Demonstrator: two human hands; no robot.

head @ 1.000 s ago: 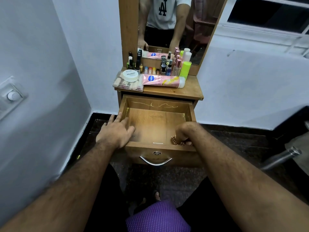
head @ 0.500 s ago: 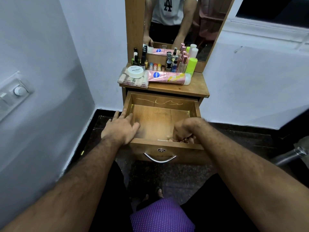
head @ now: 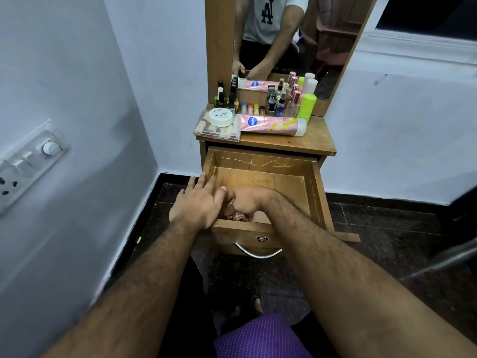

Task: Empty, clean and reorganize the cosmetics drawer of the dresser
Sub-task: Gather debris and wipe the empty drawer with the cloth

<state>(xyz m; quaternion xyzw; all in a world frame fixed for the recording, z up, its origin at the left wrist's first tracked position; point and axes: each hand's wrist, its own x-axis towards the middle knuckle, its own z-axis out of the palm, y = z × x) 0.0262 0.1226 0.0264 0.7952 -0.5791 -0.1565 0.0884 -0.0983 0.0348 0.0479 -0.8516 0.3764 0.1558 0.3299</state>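
Observation:
The wooden drawer point(head: 316, 192) of the dresser stands pulled out, its bottom bare apart from my hands. My left hand point(head: 196, 202) rests flat on the drawer's front left corner, fingers straight. My right hand point(head: 245, 200) is inside the drawer at the front left, fingers curled round a patterned red-and-cream cloth point(head: 236, 217) pressed on the drawer bottom. The cloth is mostly hidden under both hands. On the dresser top point(head: 315, 140) stand several cosmetics: a pink tube point(head: 271, 124), a white nail polish jar point(head: 220, 116) on a clear box point(head: 211, 130), and small bottles.
A mirror point(head: 296, 34) rises behind the dresser top. White walls close in on the left and right; a switch panel point(head: 25, 164) is on the left wall. The floor is dark tile. A purple cloth point(head: 260, 339) lies over my lap. A metal chair leg point(head: 449, 257) is at right.
My right hand has slid with the cloth from the drawer's front right across to the front left, up against my left hand. The left hand has stayed on the drawer's corner.

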